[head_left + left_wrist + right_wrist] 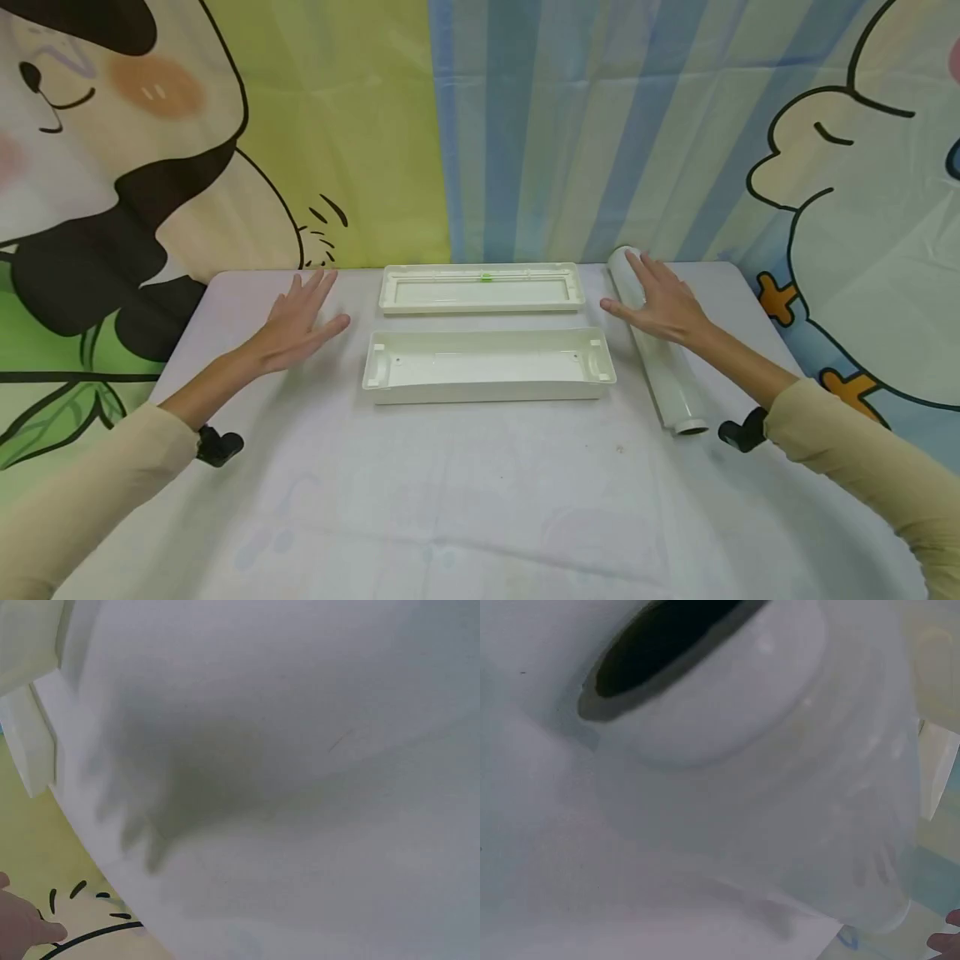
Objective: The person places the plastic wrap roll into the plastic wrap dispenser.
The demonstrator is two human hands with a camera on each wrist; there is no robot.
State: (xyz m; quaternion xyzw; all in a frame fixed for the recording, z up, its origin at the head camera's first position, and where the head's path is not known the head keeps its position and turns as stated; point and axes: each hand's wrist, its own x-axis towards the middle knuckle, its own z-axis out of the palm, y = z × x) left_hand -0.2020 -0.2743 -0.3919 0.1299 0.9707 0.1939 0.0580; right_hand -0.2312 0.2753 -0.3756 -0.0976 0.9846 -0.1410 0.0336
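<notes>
My left hand [296,325] hovers over the left of the table with its fingers spread, holding nothing; its shadow falls on the cloth in the left wrist view. Over the far part of a roll of clear plastic wrap [663,367], my right hand [660,300] is held with straight fingers; whether it touches the roll I cannot tell. The roll's hollow core end [667,652] faces the right wrist camera. Between the hands lies an open white long box [487,392]. Behind it sits its flat lid [480,307], with a small green piece [486,278] on a rail.
A white cloth covers the table [450,500]. Behind it hangs a printed cartoon curtain [375,125], close to the table's far edge. A black wrist camera [219,447] is strapped to the left wrist and another [742,432] to the right.
</notes>
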